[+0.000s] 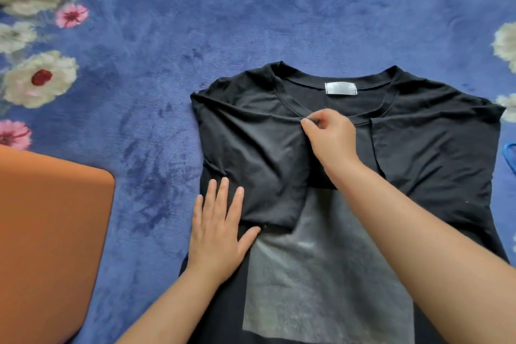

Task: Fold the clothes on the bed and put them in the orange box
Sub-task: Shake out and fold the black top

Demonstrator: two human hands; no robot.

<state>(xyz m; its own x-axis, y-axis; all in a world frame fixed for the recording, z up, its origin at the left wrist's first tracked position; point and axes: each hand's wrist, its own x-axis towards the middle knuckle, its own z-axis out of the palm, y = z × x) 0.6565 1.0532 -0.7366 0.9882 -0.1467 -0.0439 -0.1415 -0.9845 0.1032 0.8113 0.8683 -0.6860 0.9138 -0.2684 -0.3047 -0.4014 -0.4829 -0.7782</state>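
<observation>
Black T-shirt (418, 148) lies flat on the blue floral bedspread (251, 8), right of centre, neck at the far side and hem running out of frame at the near edge. Front faces up: grey square print (321, 274) on the chest, white neck label (341, 88) visible inside the collar. Both sleeves are folded in over the body; left sleeve (259, 153) lies across the chest, wrinkled, its near edge just above the print. Right side is folded in too, edge running near the collar's middle.

Right hand (328, 137) is at the collar's near edge, thumb and forefinger pinched together on a bit of the folded sleeve fabric, other fingers curled under. Forearm crosses the shirt diagonally from the near right.

Left hand (220, 232) lies flat, palm down, on the shirt's left edge, fingers straight and slightly apart, fingertips on the folded sleeve's near-left corner, thumb splayed toward the print.

Orange box (47, 232) sits at the near left, well apart from the shirt, only part in frame. Blue object (509, 153) at the right edge, too cropped to identify.
</observation>
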